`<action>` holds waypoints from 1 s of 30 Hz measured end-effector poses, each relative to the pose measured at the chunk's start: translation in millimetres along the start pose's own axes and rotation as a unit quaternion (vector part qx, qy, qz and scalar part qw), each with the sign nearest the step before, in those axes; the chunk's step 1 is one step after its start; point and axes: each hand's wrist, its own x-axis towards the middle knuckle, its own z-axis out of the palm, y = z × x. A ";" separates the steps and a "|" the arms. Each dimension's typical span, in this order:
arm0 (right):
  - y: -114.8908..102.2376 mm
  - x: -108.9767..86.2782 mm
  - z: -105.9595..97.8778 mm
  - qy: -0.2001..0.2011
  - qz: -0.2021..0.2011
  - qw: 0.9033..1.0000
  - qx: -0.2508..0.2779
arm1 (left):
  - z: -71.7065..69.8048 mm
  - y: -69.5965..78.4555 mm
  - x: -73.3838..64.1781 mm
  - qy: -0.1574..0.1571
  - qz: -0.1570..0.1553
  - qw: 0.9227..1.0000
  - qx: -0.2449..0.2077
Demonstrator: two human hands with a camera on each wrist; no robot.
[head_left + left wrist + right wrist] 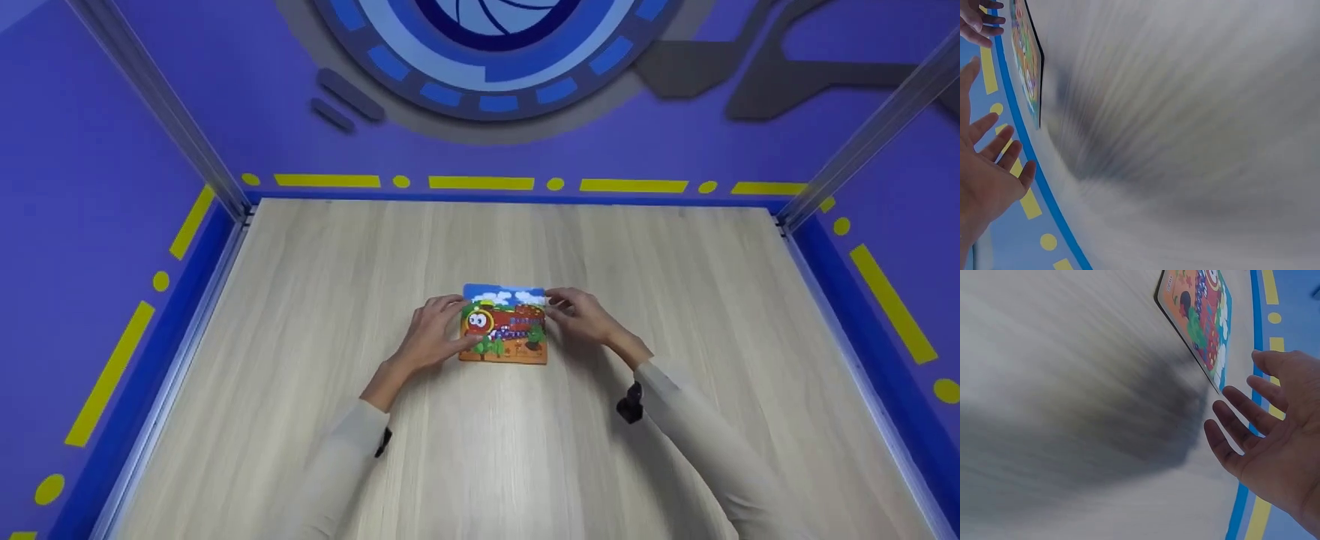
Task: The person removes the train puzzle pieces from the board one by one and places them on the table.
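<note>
A square picture puzzle [502, 352] with a cartoon red train, white clouds and green plants lies flat on the wooden table. Its dark edge shows in the left wrist view, where the puzzle [1028, 62] is seen at a slant. My left hand [433, 330] is at its left side, thumb and fingers spread and relaxed, overlapping that edge in the head view. On the opposite side is my right hand [581, 315], its fingertips close by the upper right edge. Loosely bent fingers of the right hand [1280, 433] show a gap to the puzzle in the right wrist view.
The light wood table [495, 450] runs back to a blue wall [495, 161] with yellow dashes and dots. Metal posts [172, 112] stand at the back corners, and blue side panels flank the table. Black wrist devices [630, 405] sit under both sleeves.
</note>
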 end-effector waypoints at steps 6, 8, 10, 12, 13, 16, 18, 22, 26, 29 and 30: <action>0.7 4.6 7.9 0.003 0.006 1.000 0.001 | 13.3 2.6 10.1 0.001 -0.001 1.000 -0.024; 0.9 5.4 10.4 0.002 0.012 1.000 0.000 | 17.8 3.6 12.7 0.007 -0.004 1.000 -0.029; 0.6 6.3 12.8 0.003 0.020 1.000 -0.002 | 22.4 5.2 15.7 0.012 -0.007 1.000 -0.027; 0.2 7.5 15.0 0.010 0.027 1.000 -0.003 | 27.0 7.7 19.2 0.021 -0.008 1.000 -0.022; -0.3 8.1 16.0 0.015 0.033 0.999 -0.003 | 29.3 9.4 21.0 0.025 -0.008 0.999 -0.018; -0.4 10.3 19.2 0.028 0.042 0.999 -0.013 | 36.5 15.6 26.6 0.036 -0.012 0.999 -0.003; 0.1 11.7 21.0 0.032 0.049 0.998 -0.023 | 41.9 20.3 30.1 0.043 -0.017 0.999 0.008; 1.2 14.2 24.1 0.038 0.056 0.997 -0.046 | 54.7 28.4 35.1 0.053 -0.039 0.997 0.030; 2.3 18.1 26.4 0.047 0.044 0.995 -0.072 | 68.1 32.1 40.2 0.066 -0.057 0.995 0.046; 3.0 20.7 27.7 0.047 0.050 0.994 -0.084 | 77.0 31.6 44.4 0.079 -0.069 0.993 0.063; 2.8 21.2 28.2 0.046 0.059 0.994 -0.081 | 79.8 30.8 45.5 0.082 -0.072 0.991 0.074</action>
